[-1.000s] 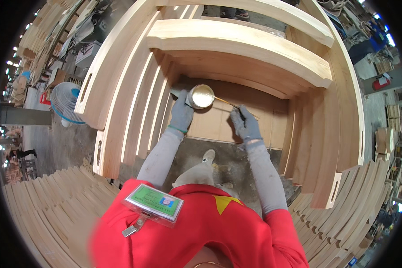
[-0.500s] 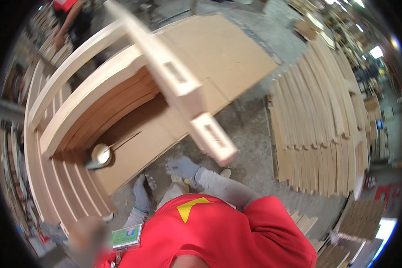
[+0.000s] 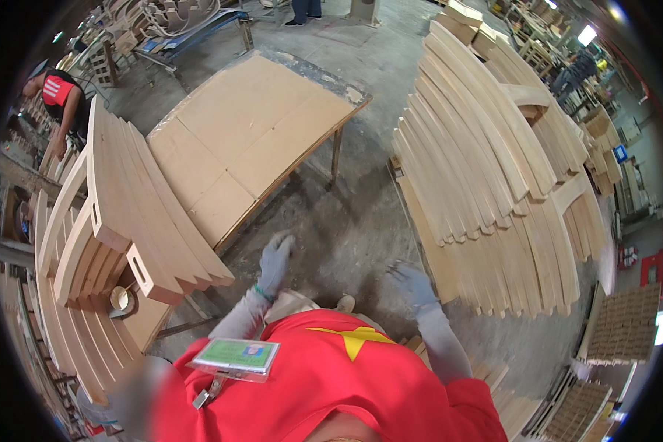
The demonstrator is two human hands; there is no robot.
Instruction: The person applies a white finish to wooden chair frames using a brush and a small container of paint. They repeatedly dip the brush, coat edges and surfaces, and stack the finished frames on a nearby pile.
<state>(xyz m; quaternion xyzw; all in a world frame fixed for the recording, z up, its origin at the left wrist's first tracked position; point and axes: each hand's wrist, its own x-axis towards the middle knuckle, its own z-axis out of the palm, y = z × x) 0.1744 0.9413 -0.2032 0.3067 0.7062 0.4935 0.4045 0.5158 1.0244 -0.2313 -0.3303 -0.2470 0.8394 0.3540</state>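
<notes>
My left hand wears a grey glove and hangs in front of the work table, right of a row of curved wooden pieces with slots cut in their ends. Its fingers are extended and hold nothing. My right hand, also gloved, is over the floor beside the lower left edge of a big stack of curved wooden slats. The fingers of that hand are spread, with nothing in them; contact with the stack cannot be made out.
A cardboard-covered table stands ahead. A small bowl of pale paste with a stick sits among arched wooden parts at left. A co-worker in red and black bends at the far left. More wood strips lie low right.
My view has turned right. The slotted wooden end that loomed blurred over the table now appears left, alongside similar pieces. My right hand has moved right, toward the slat stack; my left hand reaches farther forward.
</notes>
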